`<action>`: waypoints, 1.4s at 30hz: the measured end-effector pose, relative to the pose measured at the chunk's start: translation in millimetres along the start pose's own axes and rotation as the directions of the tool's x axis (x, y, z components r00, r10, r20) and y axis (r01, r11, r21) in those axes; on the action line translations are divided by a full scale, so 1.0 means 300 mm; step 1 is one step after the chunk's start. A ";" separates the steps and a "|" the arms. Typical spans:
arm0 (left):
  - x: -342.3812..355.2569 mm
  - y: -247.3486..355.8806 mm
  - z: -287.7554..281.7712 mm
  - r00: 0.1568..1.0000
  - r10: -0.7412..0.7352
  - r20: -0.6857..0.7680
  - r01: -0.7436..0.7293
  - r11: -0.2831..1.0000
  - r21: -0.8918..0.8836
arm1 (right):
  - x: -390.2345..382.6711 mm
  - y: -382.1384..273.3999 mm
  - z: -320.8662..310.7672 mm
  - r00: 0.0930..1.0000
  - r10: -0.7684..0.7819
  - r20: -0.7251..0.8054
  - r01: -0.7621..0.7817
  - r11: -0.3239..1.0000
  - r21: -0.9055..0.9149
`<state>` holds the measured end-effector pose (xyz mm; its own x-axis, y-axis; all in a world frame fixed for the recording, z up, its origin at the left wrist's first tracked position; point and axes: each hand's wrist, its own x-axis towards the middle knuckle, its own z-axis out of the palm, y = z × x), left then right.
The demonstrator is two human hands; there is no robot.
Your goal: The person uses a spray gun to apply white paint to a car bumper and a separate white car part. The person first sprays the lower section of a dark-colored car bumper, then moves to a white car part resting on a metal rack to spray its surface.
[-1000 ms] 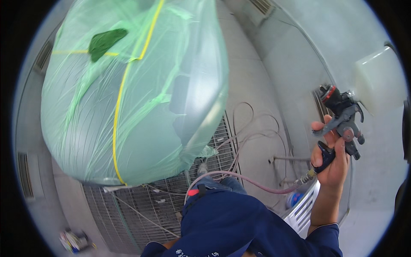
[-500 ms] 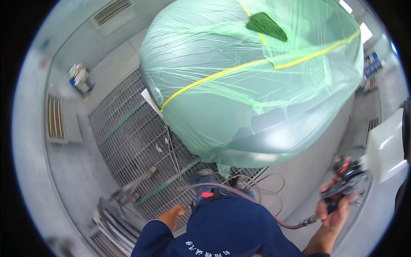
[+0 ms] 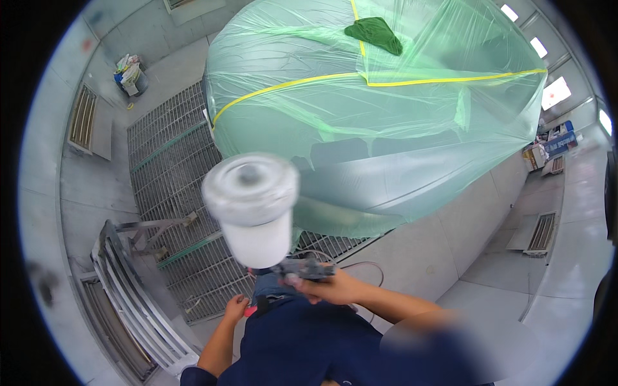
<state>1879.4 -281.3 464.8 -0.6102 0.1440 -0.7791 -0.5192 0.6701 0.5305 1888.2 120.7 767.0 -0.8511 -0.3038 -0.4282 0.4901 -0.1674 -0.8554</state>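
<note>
My right hand (image 3: 331,289) is wrapped round the handle of a spray gun (image 3: 309,269) in front of my body. On top of the gun sits a white paint cup (image 3: 257,241) with a round lid, tilted and blurred by motion. My left hand (image 3: 238,305) hangs low beside my hip, its fingers loosely apart and apparently holding nothing. Close by it a small red item (image 3: 251,311) shows at my waist. Ahead stands a large rounded body, seemingly a vehicle, wrapped in green masking film (image 3: 399,135) with yellow tape (image 3: 450,81) across it.
A green cloth (image 3: 375,35) lies on the film. Metal floor grating (image 3: 170,174) runs along the left. Slatted pale panels (image 3: 138,302) lean at lower left. A filled bin (image 3: 132,77) stands far left, boxes (image 3: 550,145) far right. A thin hose (image 3: 380,273) loops over the floor.
My right hand has swung the spray gun from the far right to the middle, before my body. The view has shifted, bringing more of the right wall into sight. My left hand stays low.
</note>
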 end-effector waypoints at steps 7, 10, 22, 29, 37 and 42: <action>-0.214 -0.195 0.150 0.998 -0.029 -0.053 0.007 0.929 -0.369 | 0.034 0.139 0.143 0.980 -0.122 0.158 0.137 0.987 -0.088; -0.275 -0.292 0.195 0.988 -0.118 -0.100 0.049 0.853 -0.520 | 0.046 0.183 0.202 0.975 -0.082 0.208 0.114 0.982 -0.149; -0.603 -0.370 0.499 0.973 0.013 -0.228 -0.136 0.833 -0.536 | -0.113 0.405 0.504 0.983 0.144 0.109 -0.045 0.779 -0.626; -0.867 -0.480 0.712 0.973 0.122 -0.197 -0.187 0.916 -0.355 | -0.252 0.513 0.570 0.970 -0.106 0.221 0.178 0.923 -0.340; -1.172 -0.453 0.982 0.829 -0.288 -0.479 -0.184 0.668 -0.721 | -0.186 0.476 0.592 0.930 -0.042 0.365 0.131 0.966 -0.224; -1.381 -0.444 1.386 0.576 -0.702 -0.419 -0.173 0.396 -0.902 | -0.173 0.526 0.568 0.907 0.099 0.409 -0.010 0.977 -0.214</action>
<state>2450.3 -127.3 578.1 -0.2380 -0.6921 -0.6814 -0.6397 -0.4162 0.6462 2041.8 -49.7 703.8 -0.6467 -0.6756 -0.3540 0.4474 0.0399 -0.8934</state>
